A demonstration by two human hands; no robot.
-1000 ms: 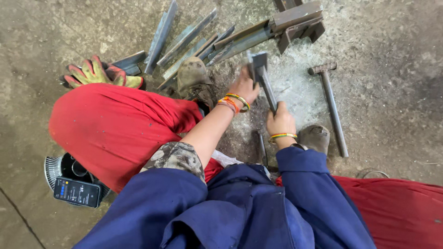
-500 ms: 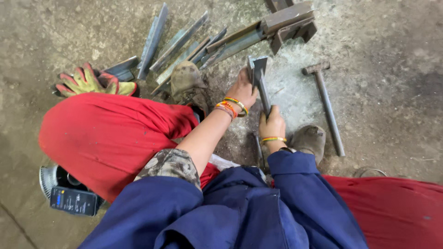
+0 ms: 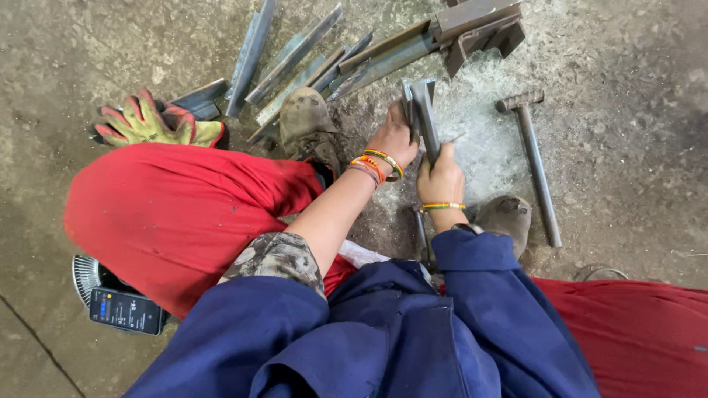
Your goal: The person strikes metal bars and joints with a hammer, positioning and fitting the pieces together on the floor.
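Squatting over a concrete floor (image 3: pixel 110 44) | left hand (image 3: pixel 394 140) and right hand (image 3: pixel 441 179) both clenched on an upright grey steel angle piece (image 3: pixel 422 118) between the shoes — best kept steady, grip low | hammer (image 3: pixel 535 166) lies right | gloves (image 3: pixel 151 125) left (no packages; a dark phone (image 3: pixel 125 311) lower left)
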